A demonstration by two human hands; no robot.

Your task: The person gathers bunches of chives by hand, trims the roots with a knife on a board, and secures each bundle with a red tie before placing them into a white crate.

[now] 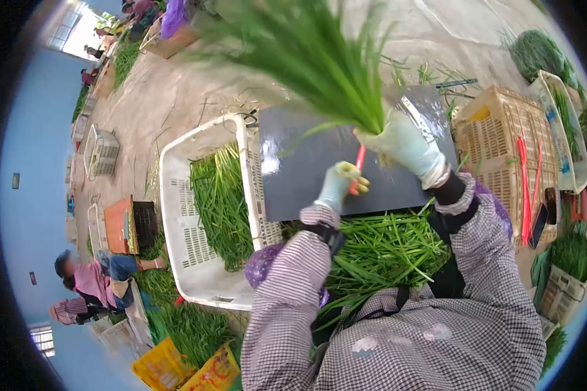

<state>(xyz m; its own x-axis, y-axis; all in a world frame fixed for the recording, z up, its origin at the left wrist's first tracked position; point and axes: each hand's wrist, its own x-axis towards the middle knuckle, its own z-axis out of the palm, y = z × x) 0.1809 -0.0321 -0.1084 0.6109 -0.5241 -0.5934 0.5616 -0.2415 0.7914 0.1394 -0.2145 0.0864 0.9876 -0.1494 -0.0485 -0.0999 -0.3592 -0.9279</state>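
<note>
My right hand (404, 144), in a pale glove, is closed round the base of a bunch of long green stalks (346, 85), whose leafy ends fan up and left, blurred. My left hand (344, 185), gloved too, grips a thin red strip (361, 156) that reaches up toward the bunch. Both hands are over a dark grey board (293, 176). Loose green stalks (391, 247) lie on my lap, below the board's near edge. Left of the board, a white crate (205, 130) holds more stalks (222, 208).
A beige crate (502, 130) on the right carries red strips (524, 189) and a dark phone-like object (539, 225). Yellow crates (160, 365) stand at lower left. A seated person (94, 280) is at far left, with other people at upper left.
</note>
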